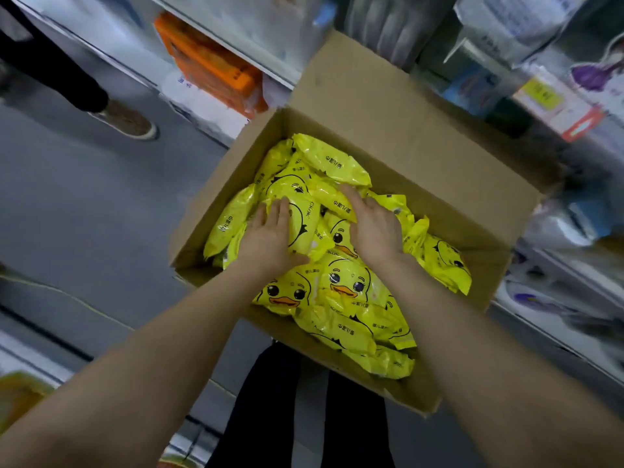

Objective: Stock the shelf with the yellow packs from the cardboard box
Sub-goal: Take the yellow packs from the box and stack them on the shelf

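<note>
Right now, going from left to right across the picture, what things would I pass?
brown shoe → orange box → left hand → right hand → yellow shelf label

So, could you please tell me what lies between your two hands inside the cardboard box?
In the head view, a yellow duck-print pack lies between the left hand and right hand.

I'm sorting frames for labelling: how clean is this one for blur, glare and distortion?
Head view: the yellow packs, left hand and right hand inside the cardboard box read fairly sharp; the shelves around are smeared with blur; their glossy film carries small glare streaks; the wide-angle lens stretches the forearms.
</note>
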Motion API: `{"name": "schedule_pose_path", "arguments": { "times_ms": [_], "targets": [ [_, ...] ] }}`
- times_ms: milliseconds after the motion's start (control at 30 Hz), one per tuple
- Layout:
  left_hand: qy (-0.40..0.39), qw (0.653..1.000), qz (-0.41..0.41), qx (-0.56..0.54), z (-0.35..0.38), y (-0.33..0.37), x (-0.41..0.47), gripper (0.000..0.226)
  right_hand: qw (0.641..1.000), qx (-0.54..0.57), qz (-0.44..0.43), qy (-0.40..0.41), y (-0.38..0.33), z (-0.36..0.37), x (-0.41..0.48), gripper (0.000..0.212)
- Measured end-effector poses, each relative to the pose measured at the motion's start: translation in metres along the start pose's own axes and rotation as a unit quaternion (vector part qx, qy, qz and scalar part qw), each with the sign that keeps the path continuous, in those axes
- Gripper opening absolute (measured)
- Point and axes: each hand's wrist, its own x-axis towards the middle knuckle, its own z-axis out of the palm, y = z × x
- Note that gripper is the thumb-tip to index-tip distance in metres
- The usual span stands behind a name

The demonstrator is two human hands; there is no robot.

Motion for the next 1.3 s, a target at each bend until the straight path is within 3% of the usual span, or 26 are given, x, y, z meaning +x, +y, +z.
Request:
{"name": "schedule_pose_path", "arguments": {
  "times_ms": [100,233,400,567,767,867,933,1067,1300],
  "targets": [
    [-0.011,1.0,-0.006,-0.009,0.0,0.006,0.001,0.12,0.993,0.104,0.037,-0.033,0.016,-0.016,-0.012,0.075],
    [-0.013,0.998,0.063,0.025,0.003,0.019,-0.009,0.107,0.952,0.278,0.115,-0.059,0.04,-0.035,-0.032,0.063],
    [-0.122,0.989,0.084,0.006,0.006,0.038,-0.019,0.097,0.903,0.372,0.213,-0.041,0.065,-0.041,-0.048,0.052],
    [-0.14,0.986,0.07,-0.054,0.001,0.027,-0.013,0.068,0.915,0.285,0.275,-0.073,0.085,-0.034,-0.056,0.047],
    [-0.093,0.993,0.074,-0.029,0.0,0.029,-0.014,0.085,0.93,0.271,0.235,-0.081,0.074,-0.019,-0.045,0.075],
    [-0.063,0.994,0.069,-0.058,-0.001,0.031,-0.017,0.088,0.929,0.272,0.247,-0.05,0.07,-0.014,-0.041,0.065],
    [-0.05,0.991,0.06,-0.107,-0.003,0.033,-0.021,0.089,0.909,0.319,0.265,-0.049,0.072,-0.017,-0.04,0.062],
    [-0.053,0.974,0.037,-0.216,-0.012,0.038,-0.03,0.086,0.826,0.454,0.323,-0.088,0.073,-0.032,-0.048,0.072],
    [-0.075,0.944,0.074,-0.314,-0.043,0.055,-0.055,0.082,0.769,0.544,0.336,-0.021,0.075,-0.061,-0.09,0.068]
  ]
}}
